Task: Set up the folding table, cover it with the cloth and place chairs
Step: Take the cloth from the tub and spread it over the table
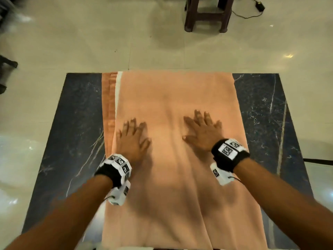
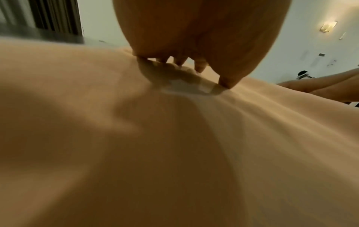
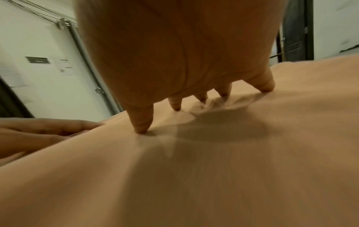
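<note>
- Pale floor tiles surround the tabletop, which stands unfolded, so setting up looks done.
- Left hand lies flat, fingers spread, pressing the cloth and gripping nothing.
- Cloth runs near to far down the middle as a folded strip; dark tabletop shows bare on both sides, so covering seems only partly done.
- Right hand likewise presses the cloth with straight, spread fingers.
- Stool stands far right, well apart; seating is not yet placed.

dark plastic stool on pale tiled floor, black adapter with cable beside it
</note>
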A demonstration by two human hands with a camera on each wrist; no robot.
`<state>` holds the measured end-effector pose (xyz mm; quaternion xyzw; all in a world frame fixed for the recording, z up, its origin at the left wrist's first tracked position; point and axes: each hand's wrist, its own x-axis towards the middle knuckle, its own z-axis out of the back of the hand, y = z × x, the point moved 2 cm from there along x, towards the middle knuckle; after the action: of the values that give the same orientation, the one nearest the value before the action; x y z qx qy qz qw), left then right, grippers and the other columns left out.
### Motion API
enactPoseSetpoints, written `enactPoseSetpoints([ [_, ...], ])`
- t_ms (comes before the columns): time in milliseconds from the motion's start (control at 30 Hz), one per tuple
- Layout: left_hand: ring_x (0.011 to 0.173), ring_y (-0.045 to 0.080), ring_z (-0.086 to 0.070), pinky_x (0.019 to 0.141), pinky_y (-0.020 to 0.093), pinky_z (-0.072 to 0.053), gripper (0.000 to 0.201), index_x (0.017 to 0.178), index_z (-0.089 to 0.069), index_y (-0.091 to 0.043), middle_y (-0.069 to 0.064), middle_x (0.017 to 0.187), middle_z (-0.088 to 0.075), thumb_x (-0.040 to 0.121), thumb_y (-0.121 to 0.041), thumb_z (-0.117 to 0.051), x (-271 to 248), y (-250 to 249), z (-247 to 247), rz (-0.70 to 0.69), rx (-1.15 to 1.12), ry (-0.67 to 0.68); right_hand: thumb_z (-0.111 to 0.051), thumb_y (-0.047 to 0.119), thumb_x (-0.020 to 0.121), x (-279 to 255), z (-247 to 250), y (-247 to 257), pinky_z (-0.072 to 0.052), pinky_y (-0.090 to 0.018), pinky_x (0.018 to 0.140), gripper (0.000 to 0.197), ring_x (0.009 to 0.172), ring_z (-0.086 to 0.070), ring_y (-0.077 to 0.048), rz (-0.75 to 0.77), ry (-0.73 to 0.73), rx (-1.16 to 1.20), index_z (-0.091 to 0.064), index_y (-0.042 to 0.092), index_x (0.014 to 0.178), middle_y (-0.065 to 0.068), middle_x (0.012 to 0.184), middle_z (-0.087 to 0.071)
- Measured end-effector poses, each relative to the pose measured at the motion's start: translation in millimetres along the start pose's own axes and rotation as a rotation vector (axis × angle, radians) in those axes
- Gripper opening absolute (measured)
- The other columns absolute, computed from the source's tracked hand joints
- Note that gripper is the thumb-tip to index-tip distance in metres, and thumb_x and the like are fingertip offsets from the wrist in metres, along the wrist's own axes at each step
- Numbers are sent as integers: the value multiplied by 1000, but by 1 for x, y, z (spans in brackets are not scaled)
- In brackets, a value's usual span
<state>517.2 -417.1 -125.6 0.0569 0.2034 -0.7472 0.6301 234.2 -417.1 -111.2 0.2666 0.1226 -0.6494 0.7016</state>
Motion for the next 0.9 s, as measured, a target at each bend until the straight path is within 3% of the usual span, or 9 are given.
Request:
enactPoseSetpoints([
  [167, 152, 28, 8, 118, 63, 2, 73, 155, -10, -35, 2, 166, 8, 92, -66, -30, -120, -44, -55, 70, 4, 21, -36, 72, 92, -96, -71, 13, 2, -67, 118, 77, 153, 16, -32, 100, -29, -12, 0, 47, 155, 2, 167, 19],
  [333, 152, 28, 9, 115, 67, 1, 75, 157, -4, -37, -1, 166, 11, 92, -69, -23, -191, -52, -96, 160, 6, 24, -32, 75, 90, -137, -99, 12, 6, -67, 117, 80, 151, 20, -37, 106, -24, -24, 2, 46, 156, 2, 166, 21],
  [533, 150, 22, 17, 114, 65, 4, 74, 154, 10, -43, -7, 163, 22, 90, -73, -13, -202, -33, -99, 147, 18, 30, -28, 81, 87, -138, -104, 15, 9, -70, 115, 85, 150, 22, -39, 108, -32, -64, 6, 46, 156, 1, 165, 24],
  [767, 147, 21, 26, 114, 63, 10, 76, 148, 21, -50, -11, 158, 34, 82, -79, -4, -193, -1, -87, 82, 36, 118, -34, 81, 86, -145, -103, 14, 7, -62, 120, 89, 151, 23, -36, 115, -8, -67, 7, 47, 156, 3, 166, 23],
  [900, 148, 21, 23, 117, 59, 3, 82, 153, 12, -45, -9, 160, 30, 85, -78, -19, -193, 15, -73, -10, 57, 196, -41, 77, 87, -152, -102, 27, 3, -61, 121, 90, 152, 18, -37, 59, 10, -38, 4, 45, 157, 2, 167, 20],
])
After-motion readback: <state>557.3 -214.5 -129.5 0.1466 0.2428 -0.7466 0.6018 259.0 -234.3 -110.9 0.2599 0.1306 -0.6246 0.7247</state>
